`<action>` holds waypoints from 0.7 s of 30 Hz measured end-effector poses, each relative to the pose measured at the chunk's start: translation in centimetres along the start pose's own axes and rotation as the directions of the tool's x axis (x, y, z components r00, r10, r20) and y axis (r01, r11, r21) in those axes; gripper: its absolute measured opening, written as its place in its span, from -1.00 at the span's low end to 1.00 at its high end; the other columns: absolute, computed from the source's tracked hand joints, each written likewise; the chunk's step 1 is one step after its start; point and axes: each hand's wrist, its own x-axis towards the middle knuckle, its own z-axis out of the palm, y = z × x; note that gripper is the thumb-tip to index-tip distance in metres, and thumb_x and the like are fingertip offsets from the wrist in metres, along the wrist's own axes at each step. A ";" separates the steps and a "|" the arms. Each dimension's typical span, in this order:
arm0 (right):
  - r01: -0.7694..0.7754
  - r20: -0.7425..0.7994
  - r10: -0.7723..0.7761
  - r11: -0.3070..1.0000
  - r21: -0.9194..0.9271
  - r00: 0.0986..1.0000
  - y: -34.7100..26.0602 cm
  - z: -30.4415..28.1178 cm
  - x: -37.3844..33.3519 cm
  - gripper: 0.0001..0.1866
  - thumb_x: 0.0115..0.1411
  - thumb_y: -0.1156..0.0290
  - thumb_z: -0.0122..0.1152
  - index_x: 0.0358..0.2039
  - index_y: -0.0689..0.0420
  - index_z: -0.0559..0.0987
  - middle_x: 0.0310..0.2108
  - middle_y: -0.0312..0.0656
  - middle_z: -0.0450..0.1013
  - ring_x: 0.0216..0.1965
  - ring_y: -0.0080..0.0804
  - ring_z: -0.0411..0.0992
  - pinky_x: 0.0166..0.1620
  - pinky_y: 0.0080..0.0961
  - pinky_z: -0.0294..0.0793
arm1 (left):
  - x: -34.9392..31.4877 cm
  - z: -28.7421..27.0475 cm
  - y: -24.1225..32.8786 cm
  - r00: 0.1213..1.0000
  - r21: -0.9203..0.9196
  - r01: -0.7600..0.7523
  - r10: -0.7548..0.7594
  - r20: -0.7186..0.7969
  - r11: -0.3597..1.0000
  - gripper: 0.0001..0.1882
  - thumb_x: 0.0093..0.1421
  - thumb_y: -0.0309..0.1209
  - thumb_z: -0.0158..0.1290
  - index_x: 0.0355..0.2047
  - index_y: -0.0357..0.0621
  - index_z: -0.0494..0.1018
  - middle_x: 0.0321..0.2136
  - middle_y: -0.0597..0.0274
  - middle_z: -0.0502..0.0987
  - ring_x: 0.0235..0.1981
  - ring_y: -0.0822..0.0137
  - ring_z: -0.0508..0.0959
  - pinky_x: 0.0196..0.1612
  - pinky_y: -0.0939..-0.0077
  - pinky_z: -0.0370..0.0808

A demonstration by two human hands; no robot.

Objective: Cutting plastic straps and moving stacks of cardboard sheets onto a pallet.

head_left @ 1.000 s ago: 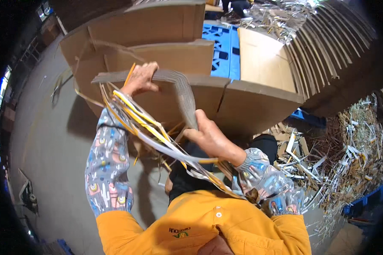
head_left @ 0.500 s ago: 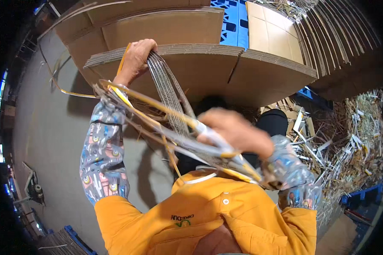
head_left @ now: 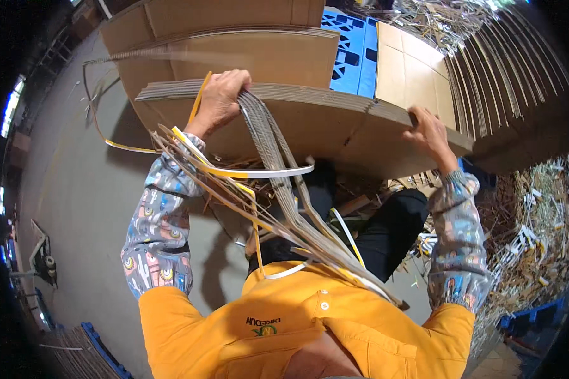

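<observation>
My left hand is closed round a bundle of long, thin corrugated cardboard strips over the left part of a stack of flat cardboard sheets. These strips hang toward my lap and chest, and yellow-and-white strips lie loosely over my left wrist. My right hand has its fingers curled over the top edge of the same stack, near its right end, with the thumb on the near face. The fingertips behind the edge are partly hidden.
Farther back are more cardboard sheets and a blue plastic pallet. Upright cardboard sheets stand at the right. A heap of cardboard scraps lies beside my right arm. A long strip trails over the grey floor at left.
My right hand has left the strips near my chest and moved right and away, onto the stack's edge. My left hand still grips its bundle, whose loose ends now sag toward my lap.
</observation>
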 end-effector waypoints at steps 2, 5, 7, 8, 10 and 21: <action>-0.149 0.069 0.152 0.988 -0.035 0.986 -0.4 -1.6 -1.4 -0.44 -0.21 0.23 0.41 -0.18 0.06 0.39 -0.28 -0.17 0.42 -0.20 -0.21 0.37 -0.13 -0.29 0.28 | 0.6 -0.2 1.0 1.000 0.013 -0.022 0.023 -0.009 1.000 -0.82 -0.09 -0.45 0.06 -0.47 -0.03 0.27 -0.55 0.26 0.39 -0.39 0.19 0.44 -0.29 0.35 0.28; -0.225 0.079 0.228 0.973 -0.048 0.970 1.0 -4.2 -2.9 -0.43 -0.25 0.29 0.43 -0.18 0.05 0.40 -0.28 -0.19 0.42 -0.22 -0.18 0.37 -0.13 -0.32 0.31 | 2.6 -0.6 3.8 0.998 -0.038 -0.061 0.060 -0.034 0.997 -0.80 -0.11 -0.46 0.07 -0.47 -0.03 0.28 -0.55 0.28 0.39 -0.38 0.20 0.44 -0.29 0.34 0.28; -0.258 0.109 0.267 0.962 -0.094 0.957 2.4 -5.1 -3.6 -0.42 -0.26 0.30 0.44 -0.18 0.05 0.40 -0.28 -0.17 0.42 -0.21 -0.19 0.36 -0.12 -0.33 0.31 | 3.5 0.4 5.4 0.998 -0.068 -0.054 0.051 -0.046 0.996 -0.79 -0.13 -0.45 0.08 -0.48 -0.03 0.29 -0.55 0.29 0.40 -0.39 0.20 0.45 -0.30 0.34 0.29; -0.290 0.133 0.306 0.949 -0.125 0.943 2.7 -5.2 -3.7 -0.42 -0.27 0.31 0.45 -0.18 0.05 0.40 -0.28 -0.16 0.42 -0.21 -0.19 0.36 -0.11 -0.33 0.31 | 3.4 0.7 6.2 0.999 -0.043 -0.031 0.029 -0.046 0.999 -0.80 -0.14 -0.45 0.09 -0.49 -0.02 0.30 -0.55 0.29 0.41 -0.40 0.21 0.45 -0.30 0.34 0.30; -0.280 0.111 0.294 0.951 -0.131 0.949 3.3 -4.4 -3.7 -0.40 -0.28 0.34 0.45 -0.17 0.06 0.40 -0.28 -0.15 0.41 -0.21 -0.19 0.36 -0.11 -0.33 0.31 | 3.1 1.6 7.0 0.997 -0.001 -0.026 0.026 -0.073 1.000 -0.79 -0.15 -0.46 0.10 -0.48 -0.04 0.31 -0.55 0.28 0.41 -0.40 0.22 0.46 -0.30 0.35 0.31; -0.033 -0.403 -0.064 0.973 -0.229 0.913 -2.7 -0.7 1.3 -0.49 0.09 -0.19 -0.04 -0.63 0.01 0.46 -0.71 -0.24 0.38 -0.65 -0.31 0.39 -0.59 -0.39 0.35 | 3.4 -0.7 7.1 0.993 0.005 -0.113 0.113 -0.023 0.994 -0.72 -0.25 -0.52 0.04 -0.44 -0.09 0.29 -0.38 0.22 0.36 -0.24 0.17 0.39 -0.24 0.36 0.32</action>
